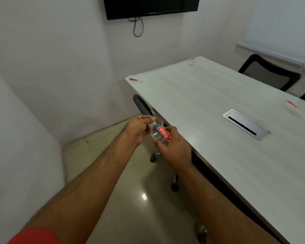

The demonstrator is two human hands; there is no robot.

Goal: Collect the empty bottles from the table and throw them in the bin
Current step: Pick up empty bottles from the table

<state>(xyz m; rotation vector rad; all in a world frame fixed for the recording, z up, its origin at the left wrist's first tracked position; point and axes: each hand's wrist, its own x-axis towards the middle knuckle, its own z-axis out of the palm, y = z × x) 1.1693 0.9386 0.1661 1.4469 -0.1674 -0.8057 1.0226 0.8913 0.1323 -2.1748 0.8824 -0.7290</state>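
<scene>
A small clear bottle (160, 135) with a red label is held in the air just off the table's near left edge. My right hand (173, 147) wraps its body from below. My left hand (139, 128) pinches the white cap at its neck. Three more clear bottles with red labels lie on the pale table (218, 138): one at the far left corner (136, 79), one at the far edge (192, 61), one at the right (293, 106). A loose white cap (227, 88) sits mid-table. No bin is in view.
A metal cable hatch (245, 124) is set into the tabletop. One office chair (144, 108) is tucked under the table's left side, another black chair (269, 73) stands at the far right. A wall screen (151, 7) hangs above. Tiled floor lies to the left.
</scene>
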